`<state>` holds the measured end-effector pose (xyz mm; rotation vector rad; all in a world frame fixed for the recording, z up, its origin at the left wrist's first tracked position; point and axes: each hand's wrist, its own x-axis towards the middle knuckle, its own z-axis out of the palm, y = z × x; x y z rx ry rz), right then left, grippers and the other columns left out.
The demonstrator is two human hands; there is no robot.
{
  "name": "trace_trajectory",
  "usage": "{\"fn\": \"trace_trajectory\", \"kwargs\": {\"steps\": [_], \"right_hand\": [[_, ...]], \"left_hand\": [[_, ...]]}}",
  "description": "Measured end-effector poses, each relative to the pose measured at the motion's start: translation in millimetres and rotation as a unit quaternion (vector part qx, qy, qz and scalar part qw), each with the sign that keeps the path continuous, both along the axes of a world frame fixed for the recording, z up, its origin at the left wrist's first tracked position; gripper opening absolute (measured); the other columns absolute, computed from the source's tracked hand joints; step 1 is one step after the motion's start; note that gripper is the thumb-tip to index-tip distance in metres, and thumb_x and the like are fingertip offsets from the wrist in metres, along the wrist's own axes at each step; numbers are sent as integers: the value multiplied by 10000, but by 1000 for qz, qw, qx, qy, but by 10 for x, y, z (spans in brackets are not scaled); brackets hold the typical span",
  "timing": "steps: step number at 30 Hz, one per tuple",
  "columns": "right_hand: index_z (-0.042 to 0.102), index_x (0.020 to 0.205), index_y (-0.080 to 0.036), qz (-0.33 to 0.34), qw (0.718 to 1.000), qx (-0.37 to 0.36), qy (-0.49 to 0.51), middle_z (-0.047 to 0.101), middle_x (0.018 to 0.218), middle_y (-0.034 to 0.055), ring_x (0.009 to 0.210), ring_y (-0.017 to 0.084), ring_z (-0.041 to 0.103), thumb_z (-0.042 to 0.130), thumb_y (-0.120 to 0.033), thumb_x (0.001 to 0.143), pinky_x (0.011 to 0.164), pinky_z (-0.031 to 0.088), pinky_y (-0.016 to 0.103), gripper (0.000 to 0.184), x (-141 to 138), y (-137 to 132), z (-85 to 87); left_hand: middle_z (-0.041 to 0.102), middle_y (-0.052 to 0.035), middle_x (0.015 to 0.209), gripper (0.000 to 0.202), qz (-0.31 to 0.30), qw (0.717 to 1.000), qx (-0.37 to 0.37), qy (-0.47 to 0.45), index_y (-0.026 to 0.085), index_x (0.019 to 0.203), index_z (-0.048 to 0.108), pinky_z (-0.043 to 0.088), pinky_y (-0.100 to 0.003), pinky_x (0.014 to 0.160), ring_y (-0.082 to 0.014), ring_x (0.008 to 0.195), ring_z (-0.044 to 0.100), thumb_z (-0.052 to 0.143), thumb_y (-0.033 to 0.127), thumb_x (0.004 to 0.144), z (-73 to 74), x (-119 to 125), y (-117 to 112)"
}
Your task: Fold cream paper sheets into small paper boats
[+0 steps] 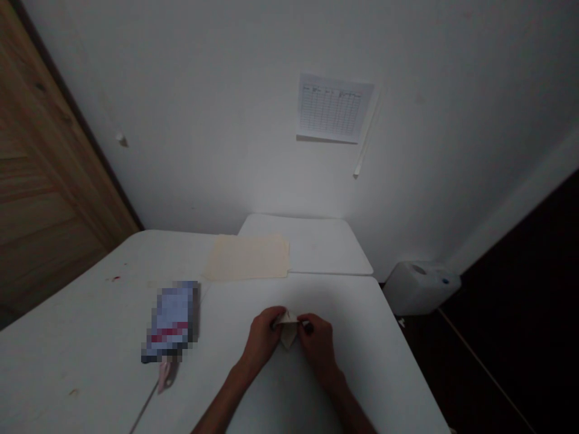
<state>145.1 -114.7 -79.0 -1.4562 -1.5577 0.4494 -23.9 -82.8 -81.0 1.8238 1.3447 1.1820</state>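
Observation:
Between my two hands is a small folded piece of pale paper (288, 335), its lower end coming to a point just above the white table. My left hand (266, 333) pinches its left side with thumb and fingers. On the other side, my right hand (317, 339) grips the right edge in a pinch. The fingers cover both edges, and the finer folds are too dim to make out.
A cream sheet (248, 258) lies at the back of the white table (366, 374). Left of my hands is a blurred bluish object (172, 319) with a pinkish piece below it. A white plastic jug (418, 289) stands beyond the right edge. A printed sheet (333, 110) hangs on the wall.

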Motion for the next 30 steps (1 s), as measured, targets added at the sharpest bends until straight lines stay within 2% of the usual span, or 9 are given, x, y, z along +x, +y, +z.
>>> {"fn": "trace_trajectory", "kwargs": {"steps": [4,8,12,19,23,30], "right_hand": [[711,866,-208,13,1000,-2,8,721,785,29,633,182,668,569,-187,761,663,534,288,177,-2,-13,33],[714,948,-219,46,999,-5,24,734,828,28,664,184,681,570,-163,748,674,547,288,253,-29,-14,35],[714,986,-227,73,997,20,20,737,924,38,813,201,694,547,-129,754,782,546,320,302,-39,-2,22],[710,1018,-223,93,995,15,22,728,974,44,892,209,680,500,-67,693,844,535,352,417,-32,-4,-17],[708,1021,-220,91,996,13,24,726,977,45,889,205,677,511,-87,723,844,530,343,381,-54,-11,-11],[709,973,-223,85,995,42,36,724,971,31,895,189,668,507,-76,712,847,528,323,361,-62,-53,4]], "left_hand": [[722,-61,1030,398,-22,999,29,26,209,1003,707,510,-415,917,-235,975,660,528,128,657,-12,-35,-12],[724,-56,1035,414,-17,999,29,32,208,1045,690,534,-391,887,-220,959,673,506,134,681,-54,22,-44],[734,-55,1002,315,-9,999,19,29,219,1021,698,543,-387,873,-223,935,683,515,200,765,-77,78,-71],[723,-43,952,425,-19,999,24,16,208,988,690,553,-369,838,-207,897,681,488,83,636,-86,37,-57],[710,-60,995,413,-16,999,28,5,191,1042,655,555,-367,825,-206,896,678,506,100,668,-79,52,-50],[705,-41,928,369,-16,997,73,-4,201,956,671,559,-343,793,-198,861,672,508,77,650,-34,40,-102]]}}
